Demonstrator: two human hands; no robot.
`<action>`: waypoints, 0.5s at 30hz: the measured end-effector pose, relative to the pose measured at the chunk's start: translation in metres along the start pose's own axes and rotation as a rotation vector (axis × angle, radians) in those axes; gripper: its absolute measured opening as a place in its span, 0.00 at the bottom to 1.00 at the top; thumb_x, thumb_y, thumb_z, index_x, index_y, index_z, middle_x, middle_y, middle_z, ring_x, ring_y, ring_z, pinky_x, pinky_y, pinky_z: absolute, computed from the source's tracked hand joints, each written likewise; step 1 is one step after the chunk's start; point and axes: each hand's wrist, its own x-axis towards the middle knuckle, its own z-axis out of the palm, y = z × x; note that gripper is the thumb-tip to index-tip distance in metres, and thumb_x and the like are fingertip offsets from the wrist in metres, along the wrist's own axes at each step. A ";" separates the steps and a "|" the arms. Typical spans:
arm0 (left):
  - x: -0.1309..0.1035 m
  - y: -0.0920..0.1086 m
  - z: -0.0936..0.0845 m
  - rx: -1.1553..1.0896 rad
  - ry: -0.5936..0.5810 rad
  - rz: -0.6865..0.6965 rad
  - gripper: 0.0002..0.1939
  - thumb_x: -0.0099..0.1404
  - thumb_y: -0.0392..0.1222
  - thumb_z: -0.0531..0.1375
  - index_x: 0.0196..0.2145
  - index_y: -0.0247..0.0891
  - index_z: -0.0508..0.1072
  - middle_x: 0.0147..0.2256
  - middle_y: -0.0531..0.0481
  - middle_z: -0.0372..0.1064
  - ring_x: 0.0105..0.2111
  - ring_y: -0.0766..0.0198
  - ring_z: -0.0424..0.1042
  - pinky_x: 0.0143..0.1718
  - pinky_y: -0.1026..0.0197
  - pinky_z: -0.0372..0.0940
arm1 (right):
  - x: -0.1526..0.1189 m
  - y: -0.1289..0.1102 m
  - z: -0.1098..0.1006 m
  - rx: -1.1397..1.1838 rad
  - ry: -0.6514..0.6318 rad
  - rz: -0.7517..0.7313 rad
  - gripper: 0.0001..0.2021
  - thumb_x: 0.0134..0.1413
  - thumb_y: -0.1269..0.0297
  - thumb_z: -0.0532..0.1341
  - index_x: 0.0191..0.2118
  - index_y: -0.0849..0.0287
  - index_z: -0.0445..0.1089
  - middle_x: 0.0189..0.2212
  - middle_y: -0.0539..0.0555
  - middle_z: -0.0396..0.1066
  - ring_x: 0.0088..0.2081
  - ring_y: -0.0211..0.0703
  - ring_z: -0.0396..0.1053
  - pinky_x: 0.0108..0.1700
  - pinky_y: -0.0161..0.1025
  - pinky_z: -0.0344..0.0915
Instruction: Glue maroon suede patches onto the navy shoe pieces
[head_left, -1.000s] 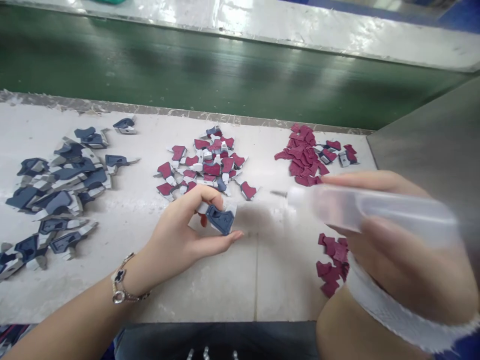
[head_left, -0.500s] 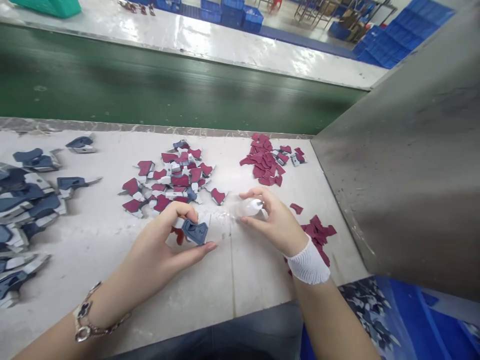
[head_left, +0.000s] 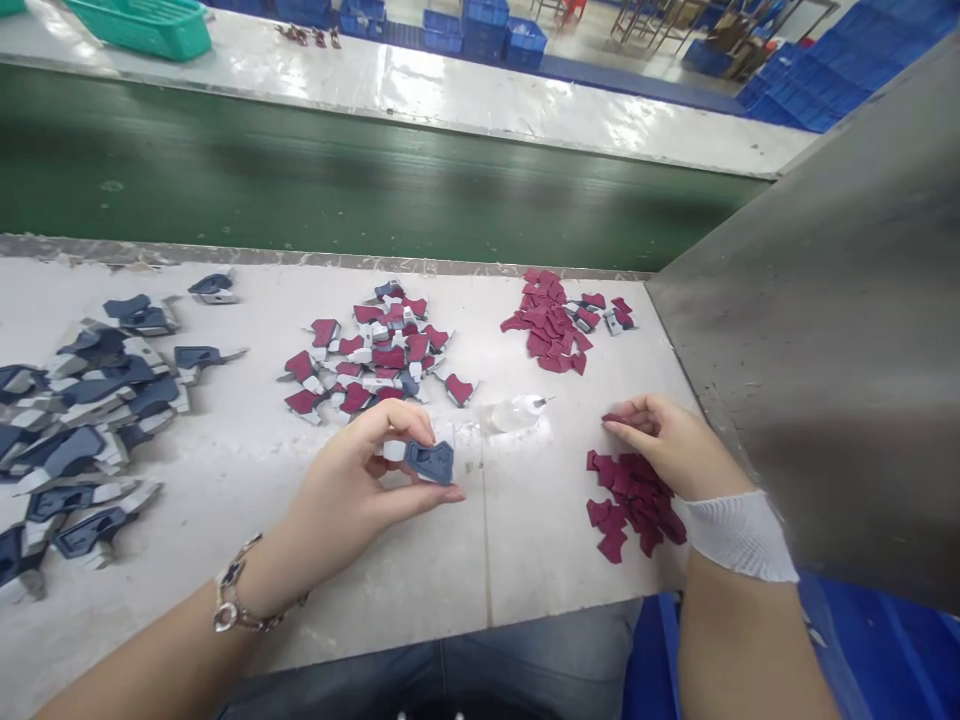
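Your left hand [head_left: 405,462] gripped a blue-grey part [head_left: 430,461]; your right hand [head_left: 654,438] pinched a maroon piece [head_left: 616,418] above the near maroon pile [head_left: 634,500].

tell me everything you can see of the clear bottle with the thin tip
The bottle is see-through and colourless, apparently plastic, narrowing at one end to a thin, dark, needle-like tip. It lies on its side on the pale worktop, tip pointing right and slightly away from the person. It is between the left hand and the right hand, touched by neither. Any contents can't be made out.
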 end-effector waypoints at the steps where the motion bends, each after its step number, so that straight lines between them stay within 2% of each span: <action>1: 0.000 0.000 0.000 -0.007 0.007 -0.010 0.17 0.56 0.31 0.71 0.35 0.41 0.66 0.37 0.52 0.66 0.33 0.68 0.72 0.27 0.69 0.73 | -0.005 -0.006 -0.001 0.026 -0.014 -0.009 0.12 0.56 0.56 0.67 0.38 0.60 0.75 0.31 0.55 0.78 0.33 0.48 0.76 0.38 0.45 0.71; 3: 0.000 -0.001 0.000 -0.014 0.024 -0.004 0.16 0.57 0.33 0.70 0.36 0.41 0.66 0.38 0.51 0.66 0.34 0.67 0.72 0.27 0.68 0.73 | -0.021 -0.020 -0.003 0.065 -0.057 -0.040 0.15 0.55 0.52 0.67 0.39 0.59 0.78 0.32 0.57 0.79 0.32 0.51 0.77 0.35 0.44 0.71; 5: -0.001 -0.002 0.000 -0.012 0.044 0.029 0.16 0.59 0.34 0.69 0.37 0.42 0.65 0.38 0.51 0.65 0.33 0.68 0.71 0.27 0.67 0.73 | -0.041 -0.036 -0.002 0.095 -0.096 -0.087 0.15 0.55 0.48 0.67 0.36 0.55 0.80 0.30 0.55 0.79 0.28 0.48 0.75 0.29 0.42 0.69; 7: -0.001 -0.005 0.001 0.016 0.075 0.067 0.15 0.60 0.33 0.68 0.39 0.43 0.65 0.39 0.51 0.65 0.32 0.68 0.71 0.28 0.66 0.73 | -0.062 -0.054 0.002 0.183 -0.104 -0.164 0.15 0.57 0.47 0.66 0.37 0.53 0.81 0.27 0.53 0.77 0.26 0.46 0.74 0.25 0.40 0.69; 9: -0.001 -0.007 0.002 0.090 0.113 0.117 0.16 0.61 0.33 0.67 0.40 0.43 0.65 0.39 0.50 0.65 0.34 0.66 0.71 0.31 0.63 0.73 | -0.079 -0.073 0.008 0.288 -0.136 -0.255 0.11 0.57 0.51 0.67 0.37 0.50 0.82 0.26 0.52 0.78 0.28 0.46 0.77 0.28 0.39 0.73; 12: -0.002 -0.008 0.002 0.205 0.164 0.200 0.17 0.60 0.35 0.69 0.41 0.43 0.66 0.39 0.50 0.67 0.39 0.62 0.72 0.36 0.59 0.72 | -0.093 -0.100 0.018 0.419 -0.300 -0.355 0.05 0.55 0.58 0.69 0.37 0.49 0.82 0.31 0.52 0.82 0.33 0.47 0.80 0.36 0.40 0.77; 15: -0.003 -0.009 0.001 0.210 0.164 0.222 0.18 0.58 0.36 0.72 0.40 0.43 0.67 0.39 0.51 0.69 0.39 0.62 0.72 0.36 0.59 0.72 | -0.095 -0.119 0.025 0.553 -0.446 -0.357 0.04 0.57 0.61 0.68 0.37 0.51 0.80 0.32 0.51 0.82 0.34 0.45 0.80 0.40 0.39 0.78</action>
